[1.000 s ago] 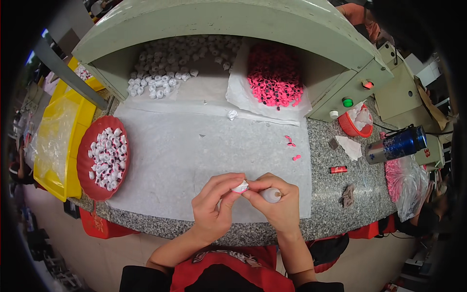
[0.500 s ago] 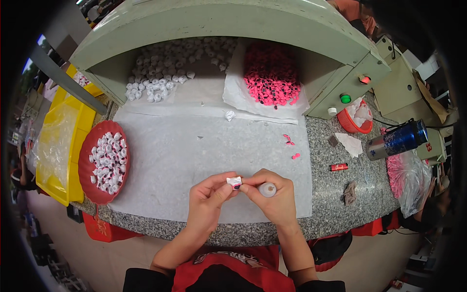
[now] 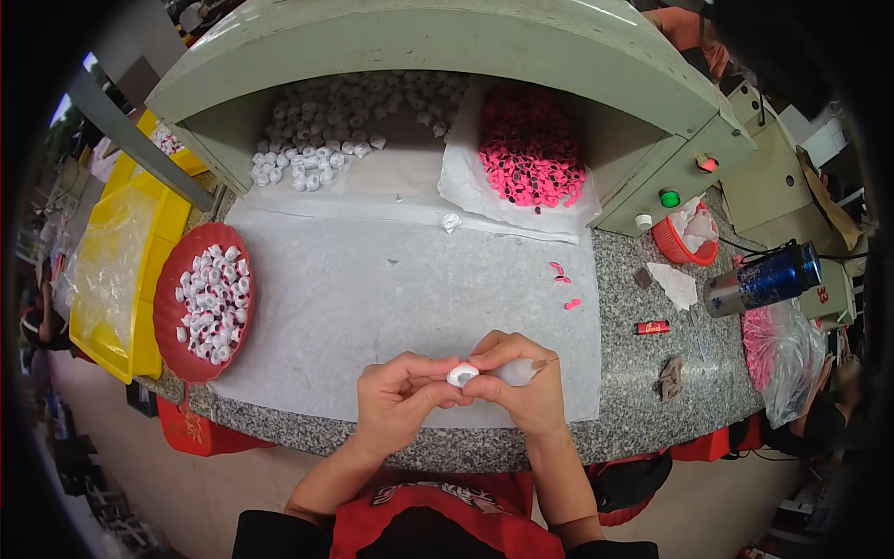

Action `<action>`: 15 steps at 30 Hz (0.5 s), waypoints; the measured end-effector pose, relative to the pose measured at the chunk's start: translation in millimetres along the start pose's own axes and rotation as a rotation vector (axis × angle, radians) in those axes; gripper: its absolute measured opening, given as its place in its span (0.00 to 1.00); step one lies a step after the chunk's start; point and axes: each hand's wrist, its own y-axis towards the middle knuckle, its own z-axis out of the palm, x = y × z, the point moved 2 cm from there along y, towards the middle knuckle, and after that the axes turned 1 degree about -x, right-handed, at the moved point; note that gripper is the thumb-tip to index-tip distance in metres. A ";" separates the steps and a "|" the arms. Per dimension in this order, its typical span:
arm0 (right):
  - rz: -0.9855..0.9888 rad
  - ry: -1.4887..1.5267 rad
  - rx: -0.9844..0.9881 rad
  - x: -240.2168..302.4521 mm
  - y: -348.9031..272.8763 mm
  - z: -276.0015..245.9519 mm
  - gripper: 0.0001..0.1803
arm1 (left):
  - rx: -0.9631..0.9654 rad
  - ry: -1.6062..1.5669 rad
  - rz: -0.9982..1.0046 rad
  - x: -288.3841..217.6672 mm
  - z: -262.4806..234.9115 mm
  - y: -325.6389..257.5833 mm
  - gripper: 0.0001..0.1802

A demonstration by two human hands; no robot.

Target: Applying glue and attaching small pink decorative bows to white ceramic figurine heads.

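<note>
1. Your left hand pinches a small white cap between its fingertips, over the near edge of the desk.
2. Your right hand is closed around a slim tool with a thin tip, its fingers touching the same cap.
3. Both hands meet above the white paper sheet.
4. A red tray of white pieces sits at the desk's left edge.
5. A pile of pink pieces lies at the far edge, beside a heap of white pieces.
</note>
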 end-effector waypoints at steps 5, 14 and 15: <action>0.075 0.030 -0.063 -4.2 0.5 3.0 0.09 | -0.085 -0.026 -0.135 -3.4 0.3 -0.7 0.14; 0.090 0.021 -0.028 -18.1 7.1 10.2 0.08 | -0.175 0.006 -0.120 2.1 -8.7 -8.0 0.13; 0.093 0.023 -0.020 -20.0 6.8 12.2 0.08 | -0.183 0.008 -0.119 2.6 -11.0 -8.9 0.13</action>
